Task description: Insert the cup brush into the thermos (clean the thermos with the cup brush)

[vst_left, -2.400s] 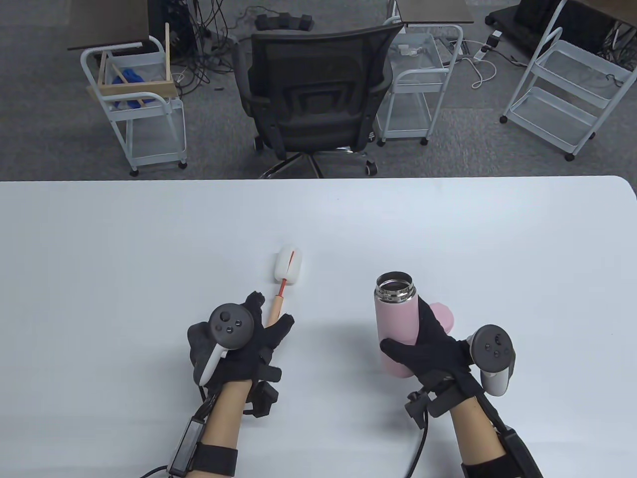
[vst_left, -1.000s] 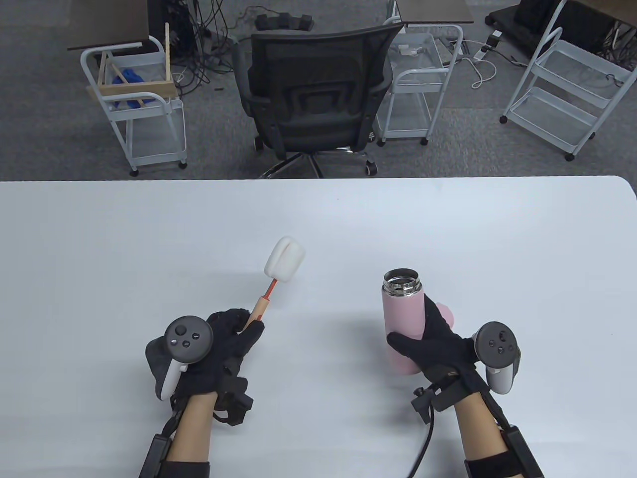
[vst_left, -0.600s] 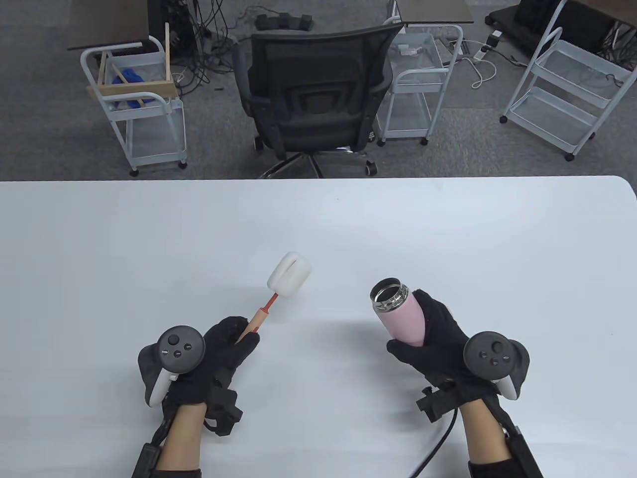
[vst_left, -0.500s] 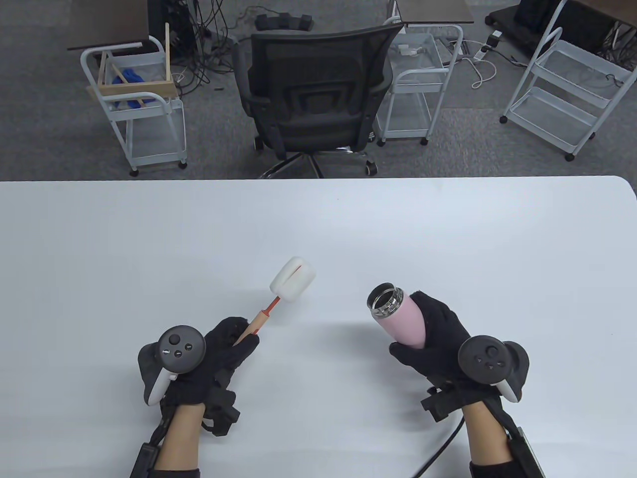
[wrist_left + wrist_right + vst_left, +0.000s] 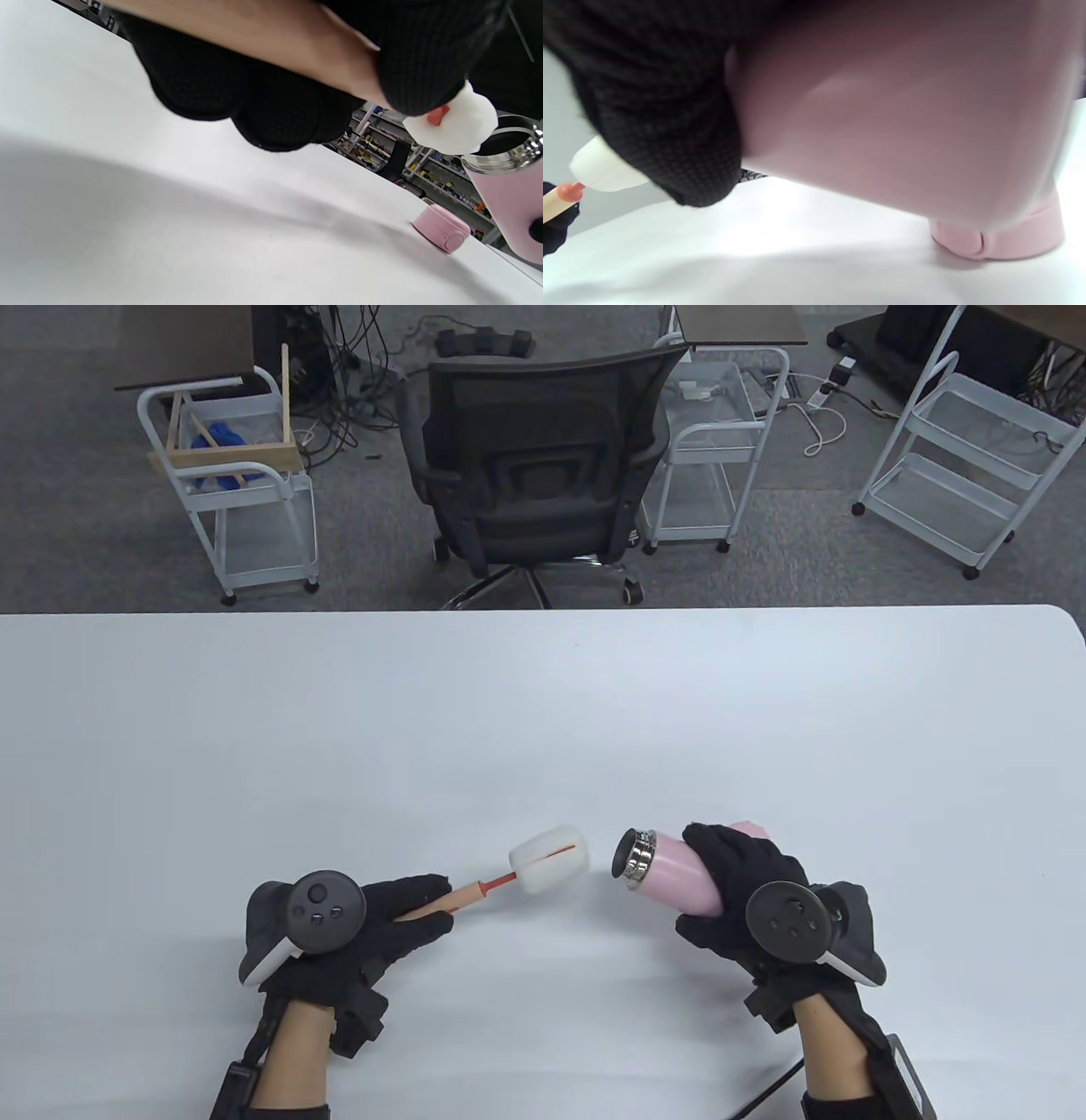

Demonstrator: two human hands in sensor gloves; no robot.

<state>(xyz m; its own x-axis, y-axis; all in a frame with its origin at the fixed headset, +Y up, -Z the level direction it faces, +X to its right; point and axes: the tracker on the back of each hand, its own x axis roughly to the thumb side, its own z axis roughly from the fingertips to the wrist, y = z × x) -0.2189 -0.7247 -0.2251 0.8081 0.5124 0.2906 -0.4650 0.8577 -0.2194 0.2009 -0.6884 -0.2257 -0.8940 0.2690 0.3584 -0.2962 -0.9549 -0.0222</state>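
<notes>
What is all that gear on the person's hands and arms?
Both the left hand and right hand wear black knit gloves. A round dark grey tracker with small buttons and a white grip is strapped to the back of each hand. Black boxes sit at the wrists, black cables run along the bare forearms, and a black band wraps each forearm.

Left hand (image 5: 373,916) gripping cup brush (image 5: 517,878), sponge head just short of tilted thermos (image 5: 670,874) in right hand (image 5: 747,891)

Left hand in black sensor glove (image 5: 386,912) is gripping the wooden-handled white sponge cup brush (image 5: 517,878), right gloved hand (image 5: 747,891) is gripping the tilted pink steel-rimmed thermos (image 5: 666,872), forearms angling inward.
</notes>
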